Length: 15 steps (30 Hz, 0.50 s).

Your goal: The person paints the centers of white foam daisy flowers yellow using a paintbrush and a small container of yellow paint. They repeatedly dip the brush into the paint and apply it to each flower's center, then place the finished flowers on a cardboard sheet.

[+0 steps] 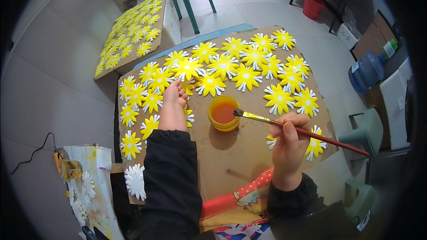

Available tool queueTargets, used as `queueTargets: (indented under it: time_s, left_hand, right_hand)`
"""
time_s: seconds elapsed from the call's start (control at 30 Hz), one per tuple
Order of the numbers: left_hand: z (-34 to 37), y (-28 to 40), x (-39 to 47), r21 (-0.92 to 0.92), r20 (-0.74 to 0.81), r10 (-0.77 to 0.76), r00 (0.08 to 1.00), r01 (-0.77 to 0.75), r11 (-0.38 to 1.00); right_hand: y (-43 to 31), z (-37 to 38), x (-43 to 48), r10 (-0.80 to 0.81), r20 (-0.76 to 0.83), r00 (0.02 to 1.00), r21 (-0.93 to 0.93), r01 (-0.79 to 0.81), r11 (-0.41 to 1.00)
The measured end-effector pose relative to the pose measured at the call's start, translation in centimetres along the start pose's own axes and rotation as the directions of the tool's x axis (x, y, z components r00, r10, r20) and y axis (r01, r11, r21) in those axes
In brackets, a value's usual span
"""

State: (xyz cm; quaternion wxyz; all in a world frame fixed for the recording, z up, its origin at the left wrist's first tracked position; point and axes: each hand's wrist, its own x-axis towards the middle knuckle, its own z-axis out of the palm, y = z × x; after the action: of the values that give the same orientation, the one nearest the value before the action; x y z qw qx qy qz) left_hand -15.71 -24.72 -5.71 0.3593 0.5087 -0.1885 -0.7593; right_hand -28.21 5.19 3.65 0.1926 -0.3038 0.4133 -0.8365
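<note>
My right hand grips a paintbrush with a dark red handle, its bristles close to the right rim of an open jar of orange liquid. The jar stands on a brown cardboard sheet. My left hand reaches to the upper left, fingers curled at the lower edge of a yellow and white flower piece, which seems to be pinched and raised over another. Many more such flowers lie around the jar. An all-white flower piece lies at the sheet's lower left corner.
A second board full of yellow flowers stands at the upper left. A paint-stained surface with white pieces is at the lower left. Beyond the sheet stands a green stool; a red bucket and a water bottle are at the right.
</note>
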Motion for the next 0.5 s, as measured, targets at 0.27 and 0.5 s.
queueTargets:
  time_s: [0.27,0.5]
  left_hand:
    - [-0.4,-0.3,-2.5,0.071,-0.026,0.225,0.974,-0.223,0.972]
    - [-9.7,-4.5,-18.4,0.368,0.261,0.332,0.907,-0.411,0.834]
  right_hand:
    - [0.6,0.8,0.0,0.042,-0.031,0.999,-0.022,-0.043,0.999]
    - [1.8,1.4,-0.2,0.108,-0.064,0.992,-0.071,-0.112,0.991]
